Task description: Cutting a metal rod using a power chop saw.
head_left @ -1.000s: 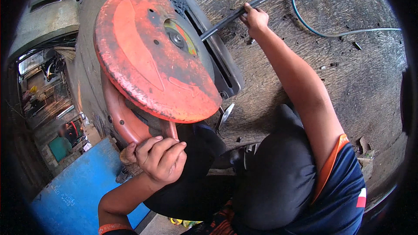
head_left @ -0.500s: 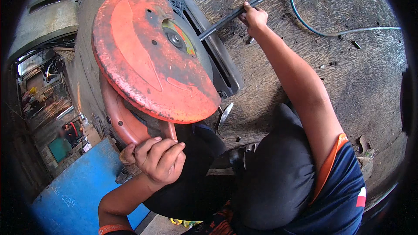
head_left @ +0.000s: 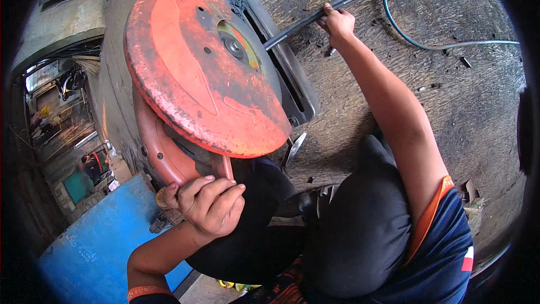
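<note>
An orange-red chop saw (head_left: 191, 79) with a worn, scuffed round blade guard stands in front of me. My left hand (head_left: 211, 205) is closed around its handle (head_left: 169, 163), fingers wrapped over the grip. Part of the cutting disc (head_left: 239, 45) shows through a gap in the guard. My right hand (head_left: 339, 24) grips a dark metal tube (head_left: 304, 21) near its far end. The tube's other end runs behind the guard, above the saw's dark base (head_left: 301, 93), so where it meets the disc is hidden.
A thin light-blue hose (head_left: 388, 8) curls over the stained floor (head_left: 450, 101) at upper right. Small dark scraps lie about. A blue panel (head_left: 107, 236) is at lower left. Farther off on the left, another person (head_left: 93, 166) sits low among clutter.
The saw, tube and both hands sit slightly farther right in the picture, as does the background. Both grips are unchanged.
</note>
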The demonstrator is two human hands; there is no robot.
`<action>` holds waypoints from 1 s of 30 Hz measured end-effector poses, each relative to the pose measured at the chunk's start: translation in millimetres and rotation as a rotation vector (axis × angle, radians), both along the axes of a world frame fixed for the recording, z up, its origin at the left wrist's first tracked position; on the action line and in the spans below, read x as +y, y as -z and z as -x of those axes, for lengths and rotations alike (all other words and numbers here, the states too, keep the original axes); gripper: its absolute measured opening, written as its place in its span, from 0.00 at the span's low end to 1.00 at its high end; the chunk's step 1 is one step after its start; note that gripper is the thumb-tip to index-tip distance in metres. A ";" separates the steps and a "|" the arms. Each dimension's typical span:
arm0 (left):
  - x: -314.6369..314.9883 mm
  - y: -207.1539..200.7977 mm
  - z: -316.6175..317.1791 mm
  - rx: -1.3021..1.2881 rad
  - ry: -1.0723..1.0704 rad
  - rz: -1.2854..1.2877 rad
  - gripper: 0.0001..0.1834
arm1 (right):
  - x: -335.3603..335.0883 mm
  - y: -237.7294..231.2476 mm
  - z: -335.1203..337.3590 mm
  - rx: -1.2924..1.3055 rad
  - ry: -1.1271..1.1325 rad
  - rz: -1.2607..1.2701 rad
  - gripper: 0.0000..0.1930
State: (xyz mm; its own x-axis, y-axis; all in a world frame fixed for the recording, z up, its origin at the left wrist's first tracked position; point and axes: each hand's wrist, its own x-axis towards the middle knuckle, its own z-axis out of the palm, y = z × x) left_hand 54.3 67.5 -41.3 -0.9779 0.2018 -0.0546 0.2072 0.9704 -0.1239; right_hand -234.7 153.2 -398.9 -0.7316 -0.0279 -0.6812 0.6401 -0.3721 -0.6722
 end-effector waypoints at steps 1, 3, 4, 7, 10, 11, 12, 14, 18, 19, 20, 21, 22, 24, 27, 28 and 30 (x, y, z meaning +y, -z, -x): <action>0.3 -0.2 0.4 0.002 -0.003 0.005 0.12 | -1.0 -2.4 -1.0 -0.005 0.017 0.050 0.10; 0.1 0.0 1.1 0.006 -0.002 0.008 0.12 | -0.9 -3.8 -1.1 -0.007 0.023 0.049 0.10; -0.1 0.2 1.1 0.002 -0.005 0.000 0.12 | -0.7 -4.6 -0.5 -0.010 0.029 0.049 0.10; 1.0 0.8 2.4 0.002 0.001 -0.008 0.12 | 2.6 3.7 2.8 -0.010 0.003 -0.017 0.10; -1.1 0.9 -0.7 0.008 0.007 0.002 0.11 | 0.3 -6.3 0.1 -0.008 0.000 -0.020 0.10; -0.7 0.9 -0.3 0.010 0.015 0.004 0.11 | 0.4 -6.8 -0.4 -0.011 0.000 -0.018 0.10; -0.1 0.7 0.7 0.007 0.014 0.006 0.11 | 0.5 -7.4 -1.0 -0.011 -0.002 -0.029 0.10; 0.5 0.5 1.5 0.011 0.028 0.016 0.11 | 0.4 -8.7 -2.1 -0.012 -0.007 -0.043 0.10; -1.0 3.3 -2.6 0.026 0.007 0.007 0.11 | -3.3 -14.2 -3.3 -0.008 0.032 0.002 0.10; -0.8 3.4 -3.1 0.026 0.003 0.004 0.11 | -4.8 -16.4 -4.4 0.002 0.041 0.019 0.10; 0.4 4.3 -1.8 0.031 0.000 -0.002 0.11 | -5.0 -12.0 -2.0 0.009 0.064 0.017 0.12; 1.0 4.8 -1.5 0.036 -0.005 -0.003 0.11 | -3.1 -7.4 -1.5 0.013 0.059 0.016 0.12; 1.6 5.0 -1.6 0.037 -0.010 -0.011 0.11 | -0.9 -3.0 -0.8 0.002 0.053 0.005 0.13; 1.2 4.5 -1.1 0.040 -0.017 -0.014 0.11 | -1.1 -3.4 -0.6 -0.007 0.048 0.031 0.13; 1.9 4.2 -0.7 0.043 -0.020 -0.007 0.12 | -3.7 -6.3 -1.7 -0.018 0.056 0.031 0.14; 1.6 3.7 -0.7 0.040 -0.016 -0.005 0.12 | -3.7 -7.4 -1.0 -0.017 0.055 0.032 0.14; 2.0 3.3 -1.0 0.034 -0.011 -0.006 0.12 | -1.8 -5.5 -0.8 -0.023 0.039 0.025 0.14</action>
